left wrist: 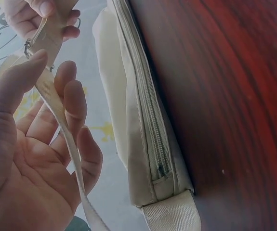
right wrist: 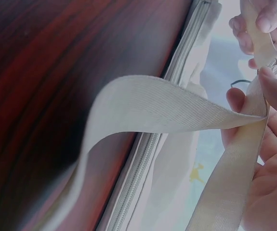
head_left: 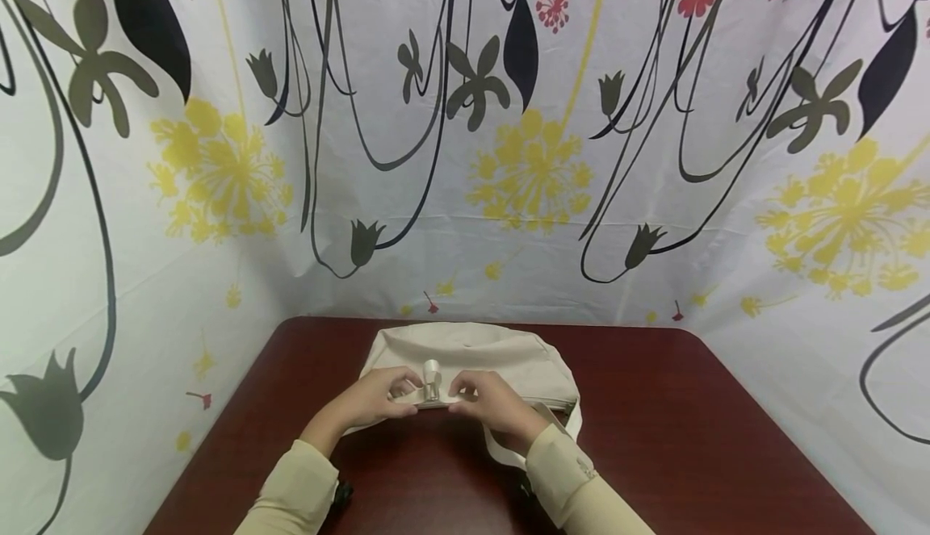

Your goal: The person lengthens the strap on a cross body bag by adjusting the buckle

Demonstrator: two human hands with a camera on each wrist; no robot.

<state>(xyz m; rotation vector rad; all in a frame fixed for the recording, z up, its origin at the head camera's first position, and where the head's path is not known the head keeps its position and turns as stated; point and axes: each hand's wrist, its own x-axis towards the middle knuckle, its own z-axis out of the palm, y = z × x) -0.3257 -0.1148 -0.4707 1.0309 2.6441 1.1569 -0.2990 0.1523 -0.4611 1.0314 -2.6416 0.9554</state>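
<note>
A cream fabric bag (head_left: 472, 345) with a zipper (left wrist: 152, 120) lies on the dark red table. Above its near side, both hands hold the bag's cream webbing strap (right wrist: 225, 187) at a metal buckle (head_left: 431, 390). My left hand (head_left: 378, 396) pinches the strap on the buckle's left between thumb and fingers. On the other side, my right hand (head_left: 494, 402) pinches the strap close to the buckle. A short loop of strap (head_left: 432, 369) stands up from the buckle. In the right wrist view a slack length of strap curves over the table.
The dark red table (head_left: 668, 438) extends on both sides of the bag. A white curtain (head_left: 538, 277) printed with flowers and stems surrounds its back and sides. The strap's lower loop (head_left: 504, 453) hangs by the right wrist.
</note>
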